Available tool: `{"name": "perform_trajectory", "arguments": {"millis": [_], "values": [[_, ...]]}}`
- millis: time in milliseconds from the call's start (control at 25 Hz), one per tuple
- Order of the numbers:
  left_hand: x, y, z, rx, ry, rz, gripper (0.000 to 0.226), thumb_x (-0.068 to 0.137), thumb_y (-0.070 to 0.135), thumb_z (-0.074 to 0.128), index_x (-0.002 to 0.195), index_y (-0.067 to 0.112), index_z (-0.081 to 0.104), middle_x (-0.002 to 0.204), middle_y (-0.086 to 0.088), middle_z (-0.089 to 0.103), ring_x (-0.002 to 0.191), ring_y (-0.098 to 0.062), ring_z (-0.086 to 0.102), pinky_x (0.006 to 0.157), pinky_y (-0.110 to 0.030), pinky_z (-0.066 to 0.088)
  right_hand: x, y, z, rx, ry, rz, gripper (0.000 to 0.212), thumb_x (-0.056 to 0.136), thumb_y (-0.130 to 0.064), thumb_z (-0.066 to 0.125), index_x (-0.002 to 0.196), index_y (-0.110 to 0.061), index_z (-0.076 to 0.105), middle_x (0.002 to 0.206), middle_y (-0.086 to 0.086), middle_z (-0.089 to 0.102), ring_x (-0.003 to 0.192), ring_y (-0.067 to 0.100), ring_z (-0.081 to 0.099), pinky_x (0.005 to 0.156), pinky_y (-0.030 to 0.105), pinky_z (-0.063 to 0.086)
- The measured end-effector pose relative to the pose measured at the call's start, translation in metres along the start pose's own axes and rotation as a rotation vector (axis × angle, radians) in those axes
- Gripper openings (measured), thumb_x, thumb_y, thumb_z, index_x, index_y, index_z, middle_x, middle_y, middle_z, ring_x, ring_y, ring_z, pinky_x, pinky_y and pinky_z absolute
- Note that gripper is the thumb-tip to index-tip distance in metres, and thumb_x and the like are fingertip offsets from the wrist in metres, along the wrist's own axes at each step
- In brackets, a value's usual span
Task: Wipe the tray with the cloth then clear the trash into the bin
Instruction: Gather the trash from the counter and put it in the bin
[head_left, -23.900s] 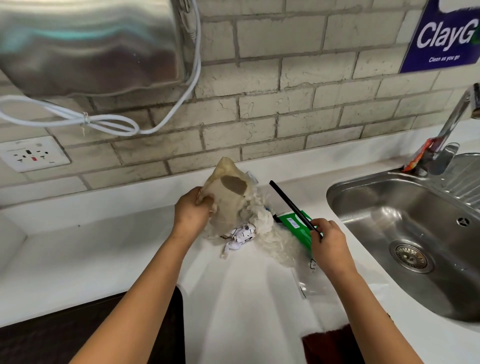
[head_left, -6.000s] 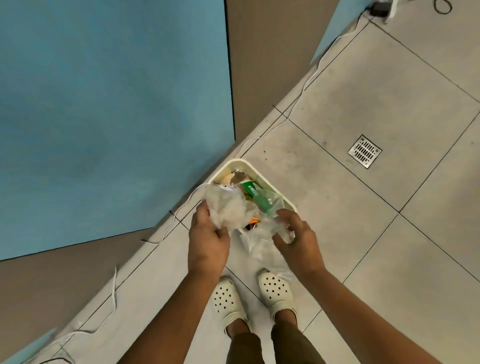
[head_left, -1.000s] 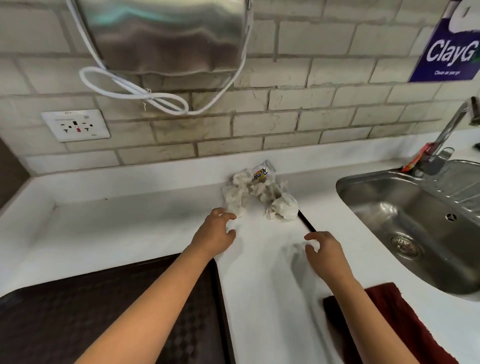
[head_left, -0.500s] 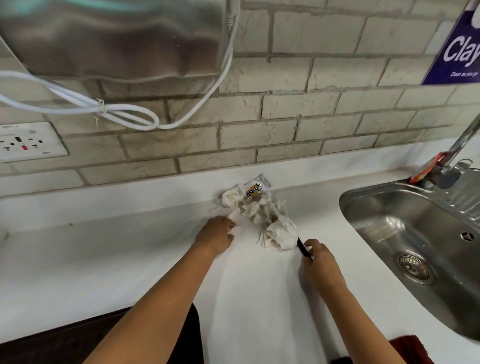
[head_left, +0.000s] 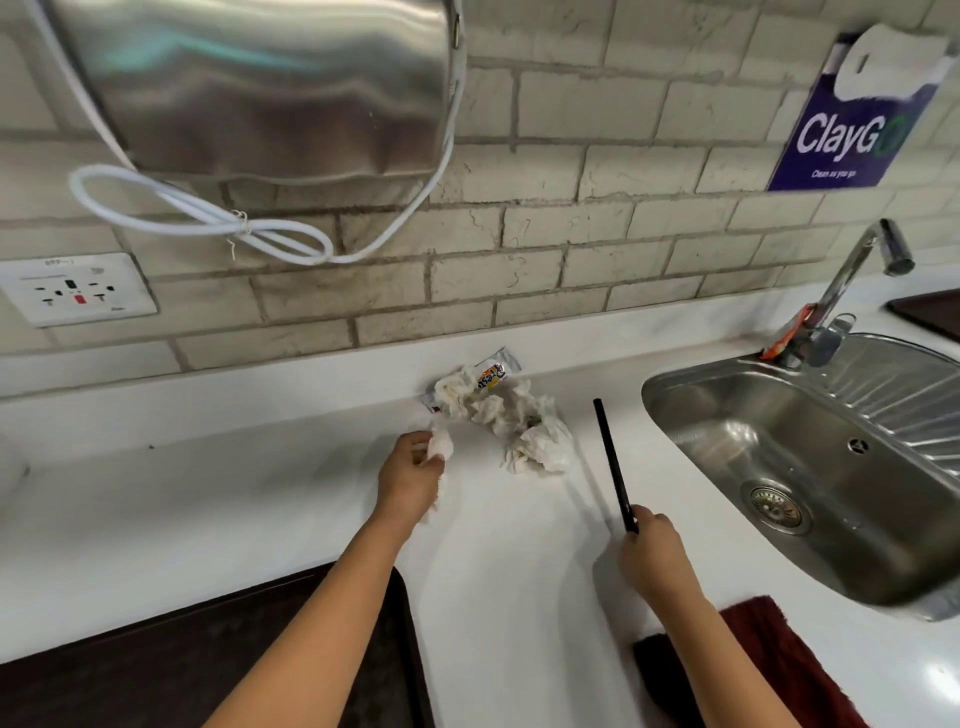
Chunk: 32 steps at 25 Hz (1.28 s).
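A heap of crumpled white tissues (head_left: 519, 421) with a small printed wrapper (head_left: 492, 375) on top lies on the white counter (head_left: 234, 499) by the wall. My left hand (head_left: 413, 473) pinches one small tissue wad (head_left: 441, 447) at the heap's left edge. My right hand (head_left: 652, 553) grips the near end of a black straw (head_left: 613, 462), raised and pointing away from me. The dark tray (head_left: 197, 665) sits at the bottom left. The dark red cloth (head_left: 769, 670) lies at the bottom right. The bin is out of view.
A steel sink (head_left: 810, 467) with a tap (head_left: 852, 280) fills the right side. A steel dispenser (head_left: 260, 88) with a looped white cable (head_left: 208, 218) hangs on the brick wall. A wall socket (head_left: 75, 288) is at the left, a second dark tray corner (head_left: 930, 312) at far right.
My right hand has lifted the black straw off the counter and drawn it back toward me. My left hand has taken a tissue wad from the heap's left edge.
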<state>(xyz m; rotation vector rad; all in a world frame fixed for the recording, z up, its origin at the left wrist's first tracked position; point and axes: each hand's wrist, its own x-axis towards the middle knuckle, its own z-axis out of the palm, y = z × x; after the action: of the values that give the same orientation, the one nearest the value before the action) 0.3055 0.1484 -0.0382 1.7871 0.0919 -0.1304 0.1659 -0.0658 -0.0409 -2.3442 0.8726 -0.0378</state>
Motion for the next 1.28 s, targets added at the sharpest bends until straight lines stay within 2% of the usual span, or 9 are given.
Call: {"name": "perform_trajectory", "arguments": {"millis": [80, 200, 360, 560, 760, 920, 1040, 1160, 1280], "values": [[-0.022, 0.008, -0.001, -0.129, -0.058, -0.039, 0.03, 0.087, 0.002, 0.056, 0.116, 0.01, 0.053, 0.115, -0.013, 0.06, 0.094, -0.025, 0.058, 0.08, -0.031, 0.048, -0.017, -0.003, -0.008, 0.078, 0.031, -0.035, 0.033, 0.088, 0.003, 0.036, 0.115, 0.0, 0.053, 0.099, 0.011, 0.048, 0.081, 0.025, 0.045, 0.072, 0.027, 0.037], [-0.06, 0.022, -0.004, -0.216, -0.185, -0.054, 0.027, 0.087, 0.0, 0.056, 0.111, 0.012, 0.053, 0.107, -0.012, 0.063, 0.087, -0.025, 0.059, 0.066, -0.031, 0.047, -0.05, -0.01, -0.017, 0.232, 0.038, -0.084, 0.017, 0.087, 0.004, 0.04, 0.097, -0.005, 0.05, 0.093, 0.01, 0.053, 0.072, 0.021, 0.049, 0.055, 0.02, 0.039], [-0.113, 0.041, -0.022, -0.324, -0.282, -0.059, 0.029, 0.089, 0.0, 0.054, 0.115, 0.012, 0.053, 0.091, -0.005, 0.064, 0.077, -0.023, 0.06, 0.064, -0.031, 0.046, -0.099, -0.015, -0.027, 0.421, 0.026, -0.144, 0.006, 0.09, 0.0, 0.044, 0.088, -0.005, 0.046, 0.074, 0.003, 0.049, 0.058, 0.014, 0.045, 0.042, 0.01, 0.035], [-0.166, 0.049, -0.041, -0.392, -0.369, -0.066, 0.028, 0.09, -0.001, 0.053, 0.112, 0.016, 0.054, 0.092, -0.006, 0.064, 0.072, -0.02, 0.059, 0.065, -0.029, 0.045, -0.154, 0.0, -0.02, 0.549, 0.016, -0.176, 0.012, 0.091, -0.004, 0.044, 0.082, -0.011, 0.049, 0.071, 0.005, 0.051, 0.06, 0.018, 0.049, 0.052, 0.026, 0.038], [-0.212, 0.043, -0.045, -0.361, -0.402, -0.103, 0.029, 0.09, 0.001, 0.054, 0.115, 0.015, 0.054, 0.097, -0.006, 0.064, 0.076, -0.019, 0.06, 0.068, -0.027, 0.046, -0.189, 0.028, -0.014, 0.512, 0.038, -0.233, 0.017, 0.094, -0.006, 0.041, 0.09, -0.016, 0.054, 0.066, 0.0, 0.046, 0.056, 0.012, 0.039, 0.049, 0.014, 0.033], [-0.25, 0.036, -0.039, -0.298, -0.365, -0.094, 0.028, 0.091, 0.003, 0.051, 0.116, 0.013, 0.055, 0.097, -0.008, 0.065, 0.076, -0.02, 0.061, 0.067, -0.029, 0.047, -0.208, 0.054, -0.016, 0.515, 0.016, -0.276, 0.016, 0.095, -0.009, 0.041, 0.097, -0.015, 0.055, 0.074, 0.003, 0.05, 0.065, 0.014, 0.043, 0.052, 0.014, 0.035], [-0.287, 0.031, -0.027, -0.314, -0.336, -0.088, 0.026, 0.091, 0.004, 0.048, 0.113, 0.015, 0.056, 0.093, -0.008, 0.066, 0.073, -0.021, 0.062, 0.065, -0.03, 0.048, -0.225, 0.077, -0.027, 0.523, -0.014, -0.351, 0.019, 0.094, -0.011, 0.045, 0.102, -0.02, 0.059, 0.073, -0.007, 0.055, 0.061, 0.002, 0.047, 0.056, 0.008, 0.038], [-0.335, 0.018, -0.006, -0.289, -0.28, -0.096, 0.028, 0.09, 0.003, 0.048, 0.114, 0.013, 0.056, 0.093, -0.007, 0.066, 0.074, -0.022, 0.063, 0.066, -0.031, 0.048, -0.254, 0.117, -0.037, 0.62, 0.006, -0.429, 0.024, 0.094, -0.008, 0.049, 0.107, -0.023, 0.061, 0.083, -0.013, 0.064, 0.074, -0.005, 0.056, 0.066, 0.006, 0.041], [-0.388, -0.007, 0.017, -0.257, -0.247, -0.103, 0.025, 0.09, 0.0, 0.05, 0.105, 0.018, 0.058, 0.095, -0.005, 0.065, 0.079, -0.02, 0.061, 0.07, -0.032, 0.048, -0.281, 0.183, -0.033, 0.679, 0.034, -0.4, 0.025, 0.094, -0.009, 0.048, 0.097, -0.031, 0.059, 0.065, -0.008, 0.053, 0.055, 0.004, 0.046, 0.051, 0.01, 0.035]]}}
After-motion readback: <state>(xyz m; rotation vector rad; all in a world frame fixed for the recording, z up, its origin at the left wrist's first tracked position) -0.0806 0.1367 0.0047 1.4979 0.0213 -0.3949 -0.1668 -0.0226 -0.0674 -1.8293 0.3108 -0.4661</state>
